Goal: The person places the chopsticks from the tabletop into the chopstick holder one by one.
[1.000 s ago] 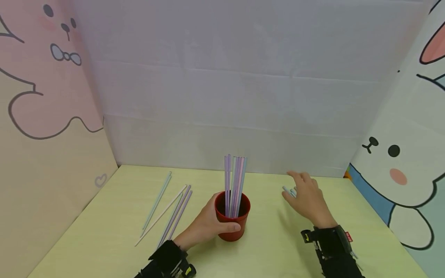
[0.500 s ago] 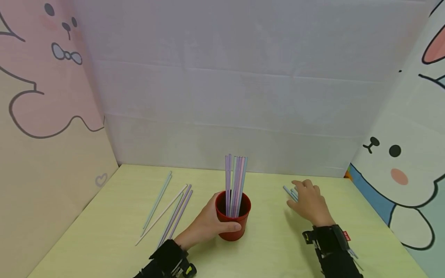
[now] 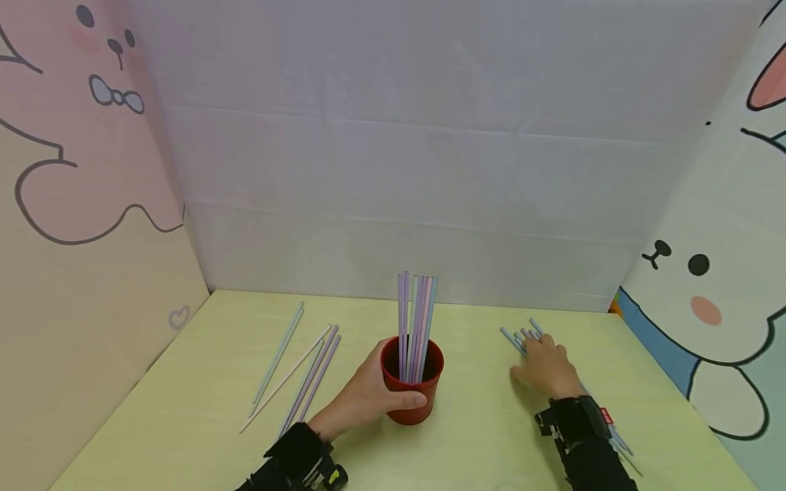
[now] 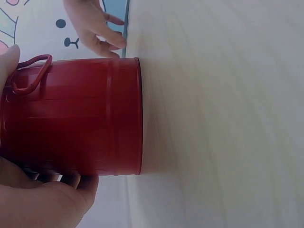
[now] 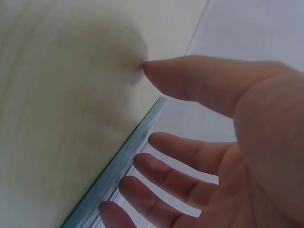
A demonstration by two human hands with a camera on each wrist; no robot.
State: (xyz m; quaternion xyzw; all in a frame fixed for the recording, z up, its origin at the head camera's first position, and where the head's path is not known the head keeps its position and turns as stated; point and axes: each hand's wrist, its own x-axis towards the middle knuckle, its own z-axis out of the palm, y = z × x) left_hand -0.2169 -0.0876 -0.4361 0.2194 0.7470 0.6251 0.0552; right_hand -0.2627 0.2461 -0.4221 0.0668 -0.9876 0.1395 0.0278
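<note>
My left hand (image 3: 362, 395) grips a red metal pail (image 3: 432, 382) by its side, thumb across the front. A small wire handle (image 4: 33, 76) shows on the pail in the left wrist view. Purple, pink and pale blue drinking straws (image 3: 420, 320) stand in it, leaning slightly. At the right, my right hand (image 3: 546, 368) is low over a bunch of bluish and purple straws (image 3: 512, 339) lying diagonally on the table. In the right wrist view its thumb tip meets the tabletop, and the other fingers, apart and slightly bent, are beside a blue straw (image 5: 114, 161).
Left of the pail lie more straws: a pale blue pair (image 3: 278, 358), a white straw (image 3: 284, 380) and several others, some purple (image 3: 314, 372). A pale wall (image 3: 393, 170) closes off the back of the table (image 3: 172, 409). Cartoon-printed panels (image 3: 700, 204) flank it.
My right hand has come down and toward me over the straws, uncovering more of their far ends. The left hand and the pail stay in place.
</note>
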